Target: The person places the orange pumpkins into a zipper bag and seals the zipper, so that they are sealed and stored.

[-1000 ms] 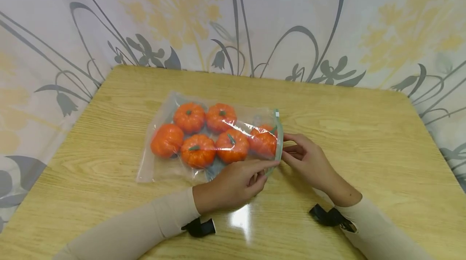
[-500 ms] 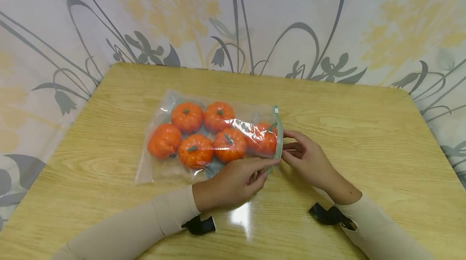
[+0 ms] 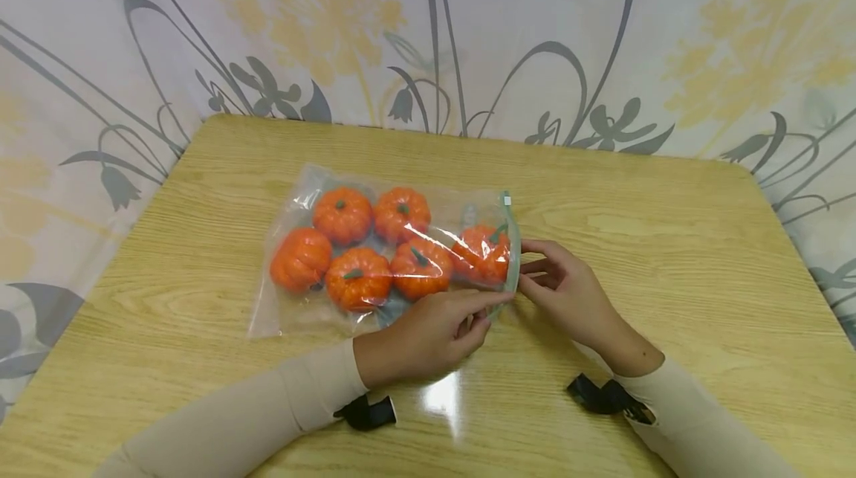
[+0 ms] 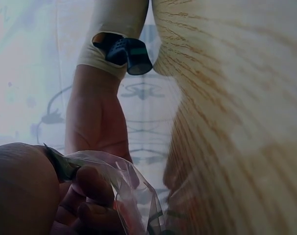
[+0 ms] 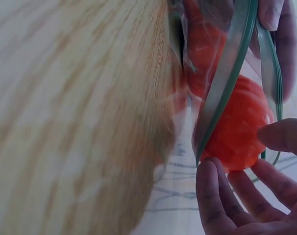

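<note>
A clear zip bag point(image 3: 269, 314) lies flat on the table, its green-edged mouth point(image 3: 514, 251) facing right. Several small orange pumpkins point(image 3: 357, 279) with green stems are inside. My left hand point(image 3: 428, 335) pinches the near side of the mouth between thumb and fingers. One more pumpkin point(image 5: 236, 129) sits just within the opening, between the two parted zip strips point(image 5: 232, 73). From the right, my right hand point(image 3: 565, 296) holds that pumpkin by the fingertips, with the thumb on one side and the fingers on the other.
The wooden table point(image 3: 669, 255) reaches back to a floral-patterned cloth point(image 3: 468, 32). Black wrist camera mounts point(image 3: 368, 415) stick out from both beige sleeves point(image 3: 234, 418), low over the table.
The head view has shifted slightly, and the bag with its pumpkins appears a little farther left and up. Both hands stay at the bag's mouth in nearly the same pose.
</note>
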Available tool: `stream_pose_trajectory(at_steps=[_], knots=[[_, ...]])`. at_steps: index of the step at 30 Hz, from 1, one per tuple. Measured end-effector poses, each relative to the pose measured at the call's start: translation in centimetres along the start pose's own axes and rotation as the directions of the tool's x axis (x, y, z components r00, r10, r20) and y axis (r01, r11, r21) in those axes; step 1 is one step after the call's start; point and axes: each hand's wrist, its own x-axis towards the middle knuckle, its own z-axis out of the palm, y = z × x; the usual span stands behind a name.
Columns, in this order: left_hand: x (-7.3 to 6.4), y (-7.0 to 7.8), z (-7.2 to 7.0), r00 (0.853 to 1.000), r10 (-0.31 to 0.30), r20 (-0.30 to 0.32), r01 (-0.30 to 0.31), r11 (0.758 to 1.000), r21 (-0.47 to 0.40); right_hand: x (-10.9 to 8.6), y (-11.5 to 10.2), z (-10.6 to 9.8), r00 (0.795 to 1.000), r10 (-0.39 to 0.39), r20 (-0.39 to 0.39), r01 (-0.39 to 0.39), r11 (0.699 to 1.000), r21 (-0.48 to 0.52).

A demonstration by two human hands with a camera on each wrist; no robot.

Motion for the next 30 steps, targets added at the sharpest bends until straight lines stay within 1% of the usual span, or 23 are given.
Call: stream_pose_trajectory(at_steps=[3,5,11,14,18,21,25,30], knots=[[-0.06,0.04,-0.02,1.0,-0.013,0.011,0.013,1.0,-0.01,-0.05,0.02,0.03,1.0,0.02,0.01,-0.02,1.0,0.002],[-0.09,0.07,-0.06,1.0,-0.017,0.015,0.017,1.0,-0.012,-0.02,0.0,0.05,0.999,0.03,0.03,-0.031,1.0,0.006],[-0.13,0.19,-0.26,1.0,-0.015,0.012,0.015,1.0,-0.008,0.12,-0.06,0.05,0.995,0.014,0.1,-0.014,1.0,0.005],[-0.12,0.23,-0.31,1.0,-0.019,0.021,0.019,1.0,-0.009,0.08,-0.06,0.02,0.993,0.027,0.116,-0.03,0.999,0.019],[-0.11,0.23,-0.37,0.999,-0.025,0.034,0.025,0.999,-0.019,0.17,-0.05,-0.01,0.99,0.075,0.119,-0.078,0.997,0.026],[-0.04,0.2,-0.33,0.999,-0.017,0.032,0.017,1.0,-0.019,0.18,-0.05,-0.04,0.99,0.1,0.102,-0.101,0.995,0.012],[-0.03,0.2,-0.33,1.0,-0.005,0.024,0.005,1.0,-0.011,0.21,-0.11,-0.01,0.99,0.107,0.087,-0.108,0.994,0.0],[-0.09,0.21,-0.31,1.0,-0.004,0.023,0.004,1.0,-0.006,0.2,-0.09,0.14,0.991,0.102,0.083,-0.102,0.995,-0.007]])
